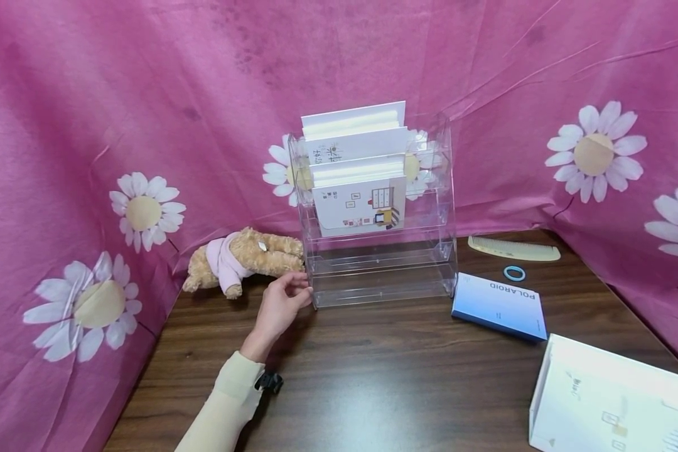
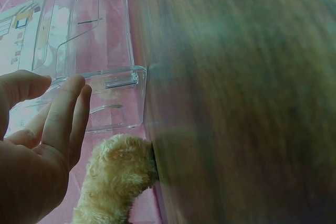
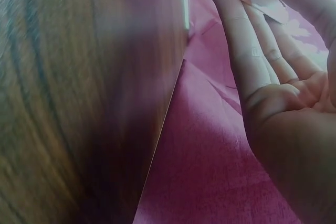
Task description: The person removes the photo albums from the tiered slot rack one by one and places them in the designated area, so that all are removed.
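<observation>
A clear plastic tiered rack [image 1: 381, 292] stands on the table and holds white illustrated books [image 1: 361, 207] in its upper tiers. My left hand [image 1: 282, 304] is at the rack's lower left side, its fingertips touching the clear panel. In the left wrist view, the fingers [image 2: 58, 121] are fairly straight, with the thumb apart from them. At the lower right, a thick white book [image 1: 610, 402] with small drawings on its cover is held above the table. My right hand [image 3: 289, 82] grips its edge between thumb and fingers; in the head view that hand is almost wholly out of frame.
A teddy bear [image 1: 240, 257] in a pink top lies left of the rack. To the right are a blue Polaroid box [image 1: 500, 307], a light blue ring [image 1: 514, 273] and a pale comb [image 1: 514, 248]. Pink flowered cloth [image 1: 220, 81] hangs around the wooden table [image 1: 339, 376].
</observation>
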{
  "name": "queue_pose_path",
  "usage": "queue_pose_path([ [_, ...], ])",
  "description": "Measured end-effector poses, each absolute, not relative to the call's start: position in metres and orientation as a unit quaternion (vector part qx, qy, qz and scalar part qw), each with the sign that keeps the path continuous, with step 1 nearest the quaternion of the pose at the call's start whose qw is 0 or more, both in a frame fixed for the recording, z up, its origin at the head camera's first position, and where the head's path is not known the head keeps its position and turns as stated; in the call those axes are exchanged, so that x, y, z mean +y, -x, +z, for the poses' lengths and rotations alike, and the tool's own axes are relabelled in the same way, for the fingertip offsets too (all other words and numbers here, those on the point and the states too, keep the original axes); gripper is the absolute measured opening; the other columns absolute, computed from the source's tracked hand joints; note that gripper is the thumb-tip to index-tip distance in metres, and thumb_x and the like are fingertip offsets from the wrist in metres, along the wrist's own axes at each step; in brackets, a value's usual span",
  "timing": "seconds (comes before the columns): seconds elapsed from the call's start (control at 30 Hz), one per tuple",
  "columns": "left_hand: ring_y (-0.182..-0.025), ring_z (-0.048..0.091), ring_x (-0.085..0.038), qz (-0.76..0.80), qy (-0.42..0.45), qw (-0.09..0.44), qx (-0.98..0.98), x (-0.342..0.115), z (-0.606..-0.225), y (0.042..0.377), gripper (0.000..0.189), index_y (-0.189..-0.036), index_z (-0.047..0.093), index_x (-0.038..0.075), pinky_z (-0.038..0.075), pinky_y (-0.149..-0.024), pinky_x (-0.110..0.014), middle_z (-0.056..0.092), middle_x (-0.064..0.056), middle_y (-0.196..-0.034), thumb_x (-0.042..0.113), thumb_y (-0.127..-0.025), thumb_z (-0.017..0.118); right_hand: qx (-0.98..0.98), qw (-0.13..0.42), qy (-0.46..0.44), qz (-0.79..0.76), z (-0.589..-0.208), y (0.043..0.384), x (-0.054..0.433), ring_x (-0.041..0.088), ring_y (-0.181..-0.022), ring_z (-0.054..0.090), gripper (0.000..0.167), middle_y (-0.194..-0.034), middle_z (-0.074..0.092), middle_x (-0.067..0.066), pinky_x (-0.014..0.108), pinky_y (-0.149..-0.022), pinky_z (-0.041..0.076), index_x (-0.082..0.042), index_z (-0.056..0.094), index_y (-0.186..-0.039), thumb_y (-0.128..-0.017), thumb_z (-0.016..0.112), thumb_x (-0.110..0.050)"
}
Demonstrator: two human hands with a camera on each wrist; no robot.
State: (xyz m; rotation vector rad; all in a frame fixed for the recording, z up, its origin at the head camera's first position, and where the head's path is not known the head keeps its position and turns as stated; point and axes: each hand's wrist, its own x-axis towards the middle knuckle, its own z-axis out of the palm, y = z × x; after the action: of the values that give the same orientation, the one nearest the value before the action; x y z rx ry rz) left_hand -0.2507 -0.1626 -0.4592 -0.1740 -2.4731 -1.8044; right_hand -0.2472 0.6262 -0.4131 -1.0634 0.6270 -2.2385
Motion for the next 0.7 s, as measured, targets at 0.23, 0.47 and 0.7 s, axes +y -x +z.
queue_pose_path([
  [0.23,-0.091,0.073,-0.010,-0.592,0.059,0.032,-0.803,-0.162,-0.459,0.251,0.030,-0.129,0.075,-0.008,0.072,-0.081,-0.022,0.078,-0.027,-0.115,-0.006,-0.099,0.077,0.258,0.255,0.420,-0.832,-0.425,0.250,0.638,0.046,-0.167,0.036,0.071,-0.187,0.021,0.015,0.054,-0.142,0.036,-0.017,0.011,-0.181,-0.116,0.010,0.009],
  [0.47,-0.092,0.074,-0.015,-0.596,0.060,0.029,-0.800,-0.162,-0.462,0.251,0.029,-0.128,0.075,-0.008,0.073,-0.081,-0.022,0.078,-0.029,-0.116,-0.006,-0.099,0.077,0.253,0.262,0.419,-0.832,-0.431,0.252,0.648,0.047,-0.168,0.033,0.072,-0.187,0.018,0.014,0.055,-0.143,0.034,-0.020,0.008,-0.182,-0.115,0.007,0.008],
  [0.7,-0.092,0.074,-0.017,-0.590,0.061,0.033,-0.804,-0.162,-0.462,0.252,0.028,-0.127,0.076,-0.007,0.072,-0.081,-0.022,0.078,-0.028,-0.114,-0.006,-0.099,0.077,0.258,0.255,0.414,-0.835,-0.433,0.252,0.649,0.046,-0.167,0.035,0.071,-0.187,0.019,0.014,0.054,-0.142,0.036,-0.020,0.008,-0.182,-0.116,0.007,0.007],
])
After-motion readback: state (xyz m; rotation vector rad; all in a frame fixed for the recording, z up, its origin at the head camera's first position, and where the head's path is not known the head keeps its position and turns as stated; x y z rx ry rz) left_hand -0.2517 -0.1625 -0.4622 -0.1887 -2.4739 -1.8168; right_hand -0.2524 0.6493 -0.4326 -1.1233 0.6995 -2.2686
